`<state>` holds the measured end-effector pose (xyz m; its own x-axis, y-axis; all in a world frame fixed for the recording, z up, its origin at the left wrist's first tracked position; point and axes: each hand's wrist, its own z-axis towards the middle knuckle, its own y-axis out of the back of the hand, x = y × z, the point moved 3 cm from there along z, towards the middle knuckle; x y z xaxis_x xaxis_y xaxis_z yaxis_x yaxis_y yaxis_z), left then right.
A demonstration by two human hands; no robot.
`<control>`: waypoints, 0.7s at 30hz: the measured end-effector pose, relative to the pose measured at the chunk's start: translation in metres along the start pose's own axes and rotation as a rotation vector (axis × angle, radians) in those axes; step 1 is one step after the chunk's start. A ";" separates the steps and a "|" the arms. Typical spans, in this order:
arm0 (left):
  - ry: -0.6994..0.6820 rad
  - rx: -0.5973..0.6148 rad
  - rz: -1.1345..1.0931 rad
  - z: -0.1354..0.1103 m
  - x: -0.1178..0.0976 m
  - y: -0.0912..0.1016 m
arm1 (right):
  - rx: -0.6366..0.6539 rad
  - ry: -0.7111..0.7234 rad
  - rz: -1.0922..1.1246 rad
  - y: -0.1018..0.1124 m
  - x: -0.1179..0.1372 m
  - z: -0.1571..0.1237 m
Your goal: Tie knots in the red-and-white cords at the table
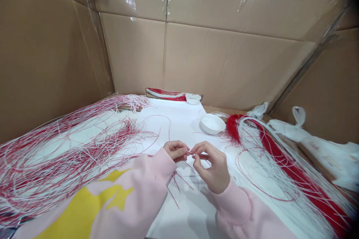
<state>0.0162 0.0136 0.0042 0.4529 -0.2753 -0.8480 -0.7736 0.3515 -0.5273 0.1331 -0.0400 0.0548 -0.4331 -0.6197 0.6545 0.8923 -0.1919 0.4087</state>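
Pinching thin red cord point(191, 153) with left hand point(177, 151) and right hand point(212, 165), low over white paper sheet point(182, 112). Hemmed in by red-and-white cords point(84, 157) at left, red thread bundle point(280, 155) at right, cardboard wall point(207, 59) ahead; roomiest along the sheet.

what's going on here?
Someone is working a thin red cord with bare hands. The left hand pinches it; the fingertips of the right hand are at it too, though their exact grip is too small to tell. Both are over a white surface. Red and white strands spread on the left, a red bundle lies on the right, and a white bowl sits beyond the right hand.
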 end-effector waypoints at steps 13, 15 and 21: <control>-0.030 0.021 0.040 0.003 0.003 0.002 | 0.004 0.050 -0.039 0.000 0.000 -0.001; -0.035 0.020 0.041 0.004 0.003 0.003 | 0.008 0.076 -0.043 -0.001 0.001 -0.001; -0.011 -0.003 0.039 0.001 -0.001 0.002 | 0.001 0.062 -0.025 -0.001 0.000 -0.002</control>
<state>0.0151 0.0156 0.0041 0.4272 -0.2517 -0.8684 -0.7921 0.3589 -0.4937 0.1323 -0.0417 0.0534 -0.4467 -0.6606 0.6034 0.8810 -0.2074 0.4252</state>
